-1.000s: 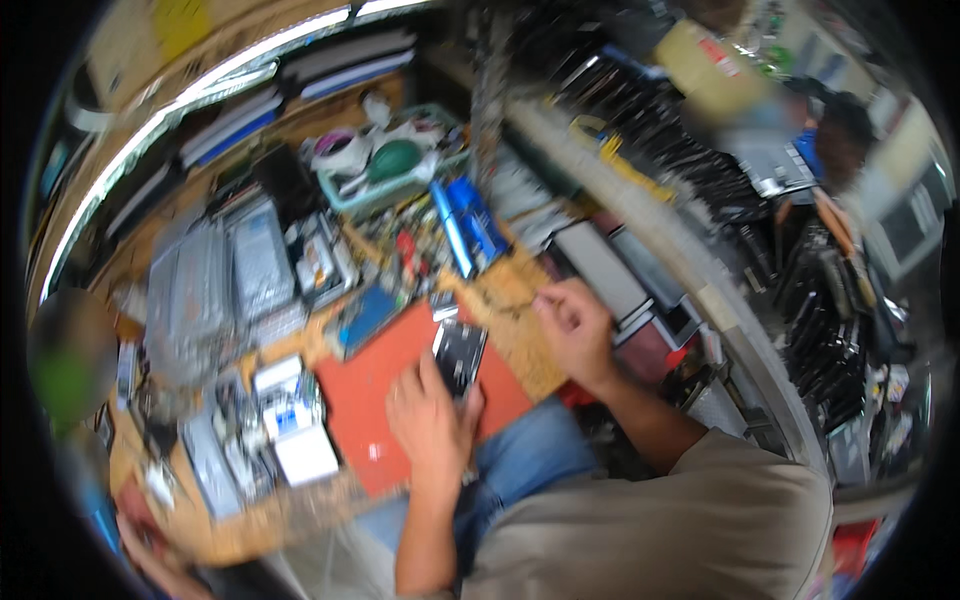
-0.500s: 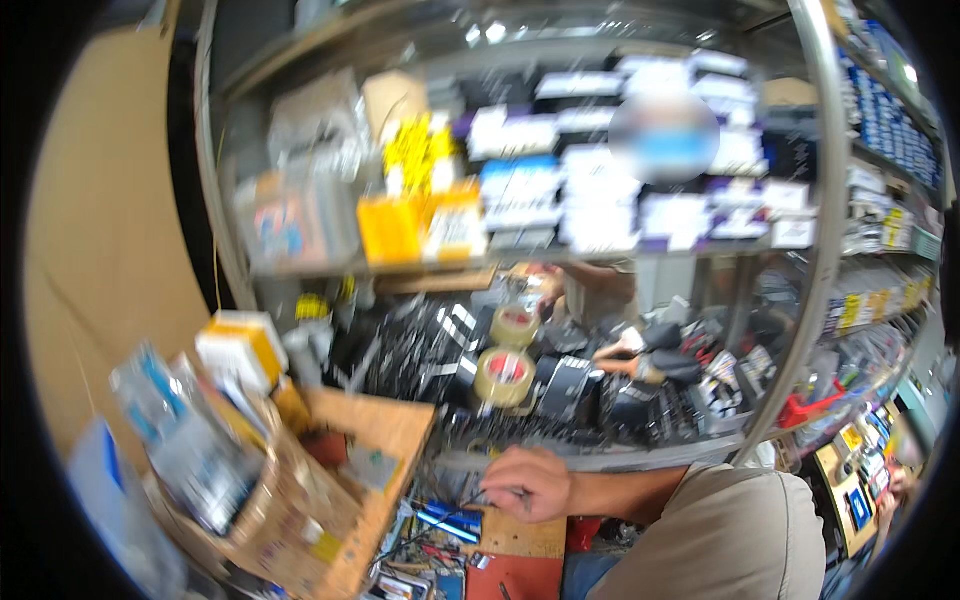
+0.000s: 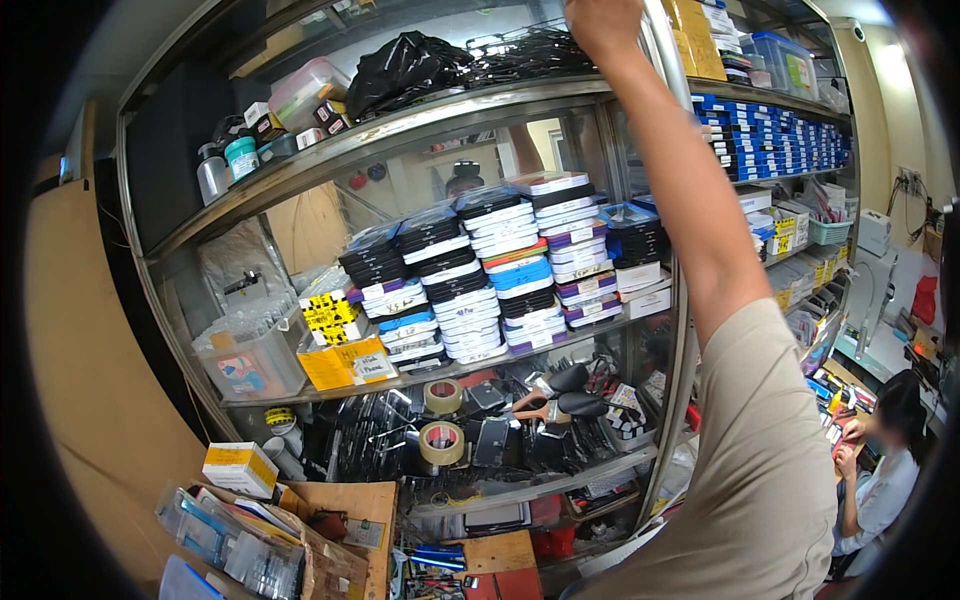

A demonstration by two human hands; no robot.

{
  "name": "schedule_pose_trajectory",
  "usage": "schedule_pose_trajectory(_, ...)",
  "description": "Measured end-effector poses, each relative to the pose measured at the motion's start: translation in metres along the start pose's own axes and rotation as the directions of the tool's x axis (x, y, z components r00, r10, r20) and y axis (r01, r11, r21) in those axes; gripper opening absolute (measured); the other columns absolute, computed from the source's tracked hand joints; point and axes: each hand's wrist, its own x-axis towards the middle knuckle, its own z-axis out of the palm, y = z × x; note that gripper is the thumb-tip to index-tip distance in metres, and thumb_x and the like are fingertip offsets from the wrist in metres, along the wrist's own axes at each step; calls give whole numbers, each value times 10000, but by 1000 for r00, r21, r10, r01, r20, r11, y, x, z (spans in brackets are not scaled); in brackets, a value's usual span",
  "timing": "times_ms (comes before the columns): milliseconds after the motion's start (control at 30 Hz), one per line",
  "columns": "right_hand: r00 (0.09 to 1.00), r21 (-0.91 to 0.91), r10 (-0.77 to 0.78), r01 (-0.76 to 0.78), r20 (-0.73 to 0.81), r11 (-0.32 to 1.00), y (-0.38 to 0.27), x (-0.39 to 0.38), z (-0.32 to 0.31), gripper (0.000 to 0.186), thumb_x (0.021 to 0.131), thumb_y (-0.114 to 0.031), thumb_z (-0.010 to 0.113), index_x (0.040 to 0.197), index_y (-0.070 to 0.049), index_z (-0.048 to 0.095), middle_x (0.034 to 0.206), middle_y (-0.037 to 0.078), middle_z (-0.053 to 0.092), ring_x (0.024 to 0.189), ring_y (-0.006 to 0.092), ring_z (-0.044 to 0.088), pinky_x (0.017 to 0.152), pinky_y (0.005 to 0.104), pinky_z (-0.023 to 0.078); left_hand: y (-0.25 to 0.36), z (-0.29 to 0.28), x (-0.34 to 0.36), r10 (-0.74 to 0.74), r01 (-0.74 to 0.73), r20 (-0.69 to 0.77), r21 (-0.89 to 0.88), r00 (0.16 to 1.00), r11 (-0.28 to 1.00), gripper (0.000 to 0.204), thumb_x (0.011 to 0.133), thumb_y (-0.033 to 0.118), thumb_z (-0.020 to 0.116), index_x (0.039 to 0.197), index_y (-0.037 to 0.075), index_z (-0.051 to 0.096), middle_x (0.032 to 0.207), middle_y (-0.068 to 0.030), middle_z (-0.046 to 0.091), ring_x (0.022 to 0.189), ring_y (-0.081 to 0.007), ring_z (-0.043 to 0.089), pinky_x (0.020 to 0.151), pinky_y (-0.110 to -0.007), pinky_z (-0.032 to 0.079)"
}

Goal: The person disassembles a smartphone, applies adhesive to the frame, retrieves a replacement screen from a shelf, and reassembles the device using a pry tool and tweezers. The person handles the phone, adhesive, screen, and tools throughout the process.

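My right arm, in a beige sleeve, stretches up in front of the metal shelf. My right hand (image 3: pixel 604 28) reaches the upper rim of the view beside the shelf's upright post. Its fingers are cut off there, so their pose and anything in them are hidden. Nearest to it on the upper shelf lies a tangle of thin black parts (image 3: pixel 525 55). A crumpled black plastic bag (image 3: pixel 408 72) sits to the left of them. My left hand is out of view.
Stacks of flat boxes (image 3: pixel 475 290) fill the middle shelf beside a yellow box (image 3: pixel 345 362). Tape rolls (image 3: pixel 441 443) and dark parts lie below. At lower left stands an open cardboard box (image 3: pixel 335 568). A person (image 3: pixel 885 480) works at a bench on the right.
My right hand has risen from low over the worktop to the top of the view. The view has shifted up, showing the upper shelf and the person at right.
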Motion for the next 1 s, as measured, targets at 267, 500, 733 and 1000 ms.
schedule_pose_trajectory(267,934,-34,193,-191,300,981,70,-14,80,182,907,-87,632,971,-30,793,972,281,777,961,481,767,866,582,615,2,4,-6,60,-59,12,-69,998,996,384,1027,-7,685,1394,-5,571,1193,-95,735,1099,-178,698,981,-316,570)
schedule_pose_trajectory(500,938,13,237,-249,254,968,74,-4,74,150,875,-84,666,939,-18,784,969,296,767,948,493,755,860,585,599,25,-12,-11,173,-171,-40,41,984,984,486,964,-31,733,1411,-7,546,1166,-84,691,1052,-170,672,936,-302,564)
schedule_pose_trajectory(733,914,279,222,-127,-340,952,20,-23,-44,169,935,-158,677,992,-58,800,957,226,748,905,397,716,818,510,556,95,10,-25,311,-269,-211,208,927,940,632,897,-6,813,1450,-5,505,1102,-63,639,983,-159,631,874,-295,557)
schedule_pose_trajectory(1000,333,481,-632,-874,699,72,-219,-389,-298,169,997,-208,811,1099,-73,801,793,-55,663,628,33,503,556,254,394,261,34,-66,600,-284,-175,755,781,590,893,705,94,911,1506,8,526,1347,-231,653,1210,-431,621,1065,-514,507)
